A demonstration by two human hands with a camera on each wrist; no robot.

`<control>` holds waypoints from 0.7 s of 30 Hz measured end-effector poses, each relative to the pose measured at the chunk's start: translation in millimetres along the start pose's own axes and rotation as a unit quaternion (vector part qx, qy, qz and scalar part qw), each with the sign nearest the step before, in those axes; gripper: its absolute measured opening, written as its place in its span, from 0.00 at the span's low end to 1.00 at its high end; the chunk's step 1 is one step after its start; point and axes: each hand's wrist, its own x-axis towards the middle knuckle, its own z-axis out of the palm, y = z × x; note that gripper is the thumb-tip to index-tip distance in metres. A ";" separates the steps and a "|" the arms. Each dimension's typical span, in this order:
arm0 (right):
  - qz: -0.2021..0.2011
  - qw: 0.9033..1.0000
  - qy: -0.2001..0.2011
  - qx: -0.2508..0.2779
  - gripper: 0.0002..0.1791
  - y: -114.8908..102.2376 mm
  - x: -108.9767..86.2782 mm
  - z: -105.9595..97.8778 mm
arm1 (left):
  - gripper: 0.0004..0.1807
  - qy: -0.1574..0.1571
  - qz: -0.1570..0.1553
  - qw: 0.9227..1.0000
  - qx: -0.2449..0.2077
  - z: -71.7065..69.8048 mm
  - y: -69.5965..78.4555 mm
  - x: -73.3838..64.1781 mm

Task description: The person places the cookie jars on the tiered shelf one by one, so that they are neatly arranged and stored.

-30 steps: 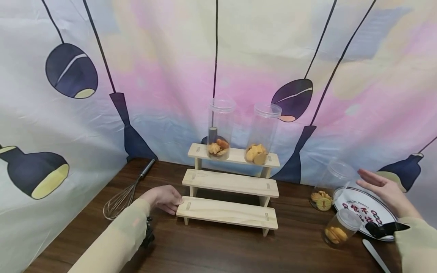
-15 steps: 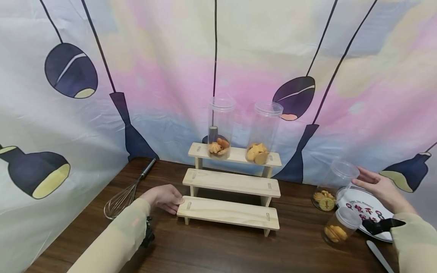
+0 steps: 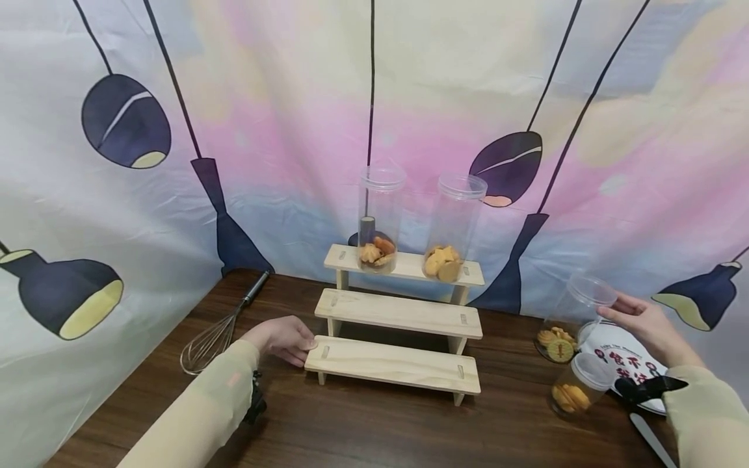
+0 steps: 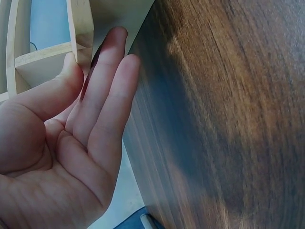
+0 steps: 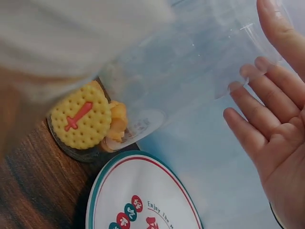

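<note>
My left hand [image 3: 287, 340] pinches the left end of the lowest shelf of a three-tier wooden stand [image 3: 392, 364]. In the left wrist view the thumb is over the board [image 4: 82, 33], the fingers [image 4: 107, 81] under it. At the right, my right hand [image 3: 649, 322] holds the top of a tall clear jar [image 3: 576, 309] by its rim, thumb on one side and fingers on the other. Cookies [image 5: 81, 117] lie in its bottom, a round one bearing a red sword mark. Two similar jars, left [image 3: 379, 221] and right [image 3: 453, 227], stand on the top shelf with cookies inside.
A shorter jar of cookies [image 3: 576, 387] stands in front of the held jar. Beside them lie a white plate [image 3: 623, 351] with red lettering and a knife [image 3: 651, 439]. A whisk [image 3: 219, 331] lies at the left. A printed cloth [image 3: 281, 130] hangs behind the table.
My right hand has moved left onto the rim of the tall jar and taken hold of it. The left hand has stayed on the stand.
</note>
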 end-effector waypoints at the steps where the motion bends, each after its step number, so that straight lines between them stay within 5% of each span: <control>1: -0.001 1.000 0.002 0.007 0.37 -0.1 -0.8 0.6 | 0.18 0.000 -0.001 1.000 -0.001 0.2 -0.2 0.2; 21: 0.007 0.996 0.085 -0.007 0.40 -16.5 -19.5 6.9 | 0.16 0.003 0.006 1.000 -0.012 3.4 -4.5 -5.1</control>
